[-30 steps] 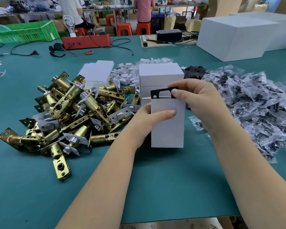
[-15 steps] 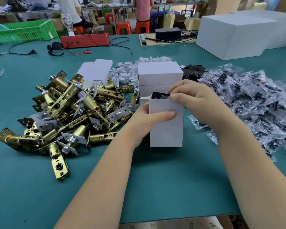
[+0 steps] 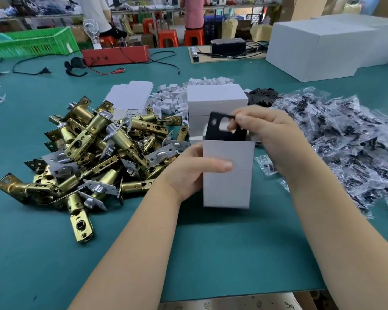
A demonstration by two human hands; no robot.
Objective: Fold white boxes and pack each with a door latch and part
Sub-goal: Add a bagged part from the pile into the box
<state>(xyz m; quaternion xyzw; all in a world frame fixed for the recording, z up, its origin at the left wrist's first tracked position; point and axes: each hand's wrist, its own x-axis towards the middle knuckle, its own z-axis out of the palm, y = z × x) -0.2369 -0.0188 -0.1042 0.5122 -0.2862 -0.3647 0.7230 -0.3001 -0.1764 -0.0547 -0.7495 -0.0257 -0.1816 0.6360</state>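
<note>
A small white box stands upright on the green table, open at the top. My left hand grips its left side, thumb across the front. My right hand pinches a flat black plate with cut-out holes, which sticks out tilted above the box's open top. A heap of brass door latches lies to the left. What is inside the box is hidden.
Closed white boxes stand stacked just behind. Flat box blanks and small white folded pieces lie at the back. Bagged parts are heaped on the right, more black plates behind them. Large white cartons occupy the far right.
The black plate was pushed down almost into the box half a second ago; now it stands higher out of the top and tilted, with my right hand raised.
</note>
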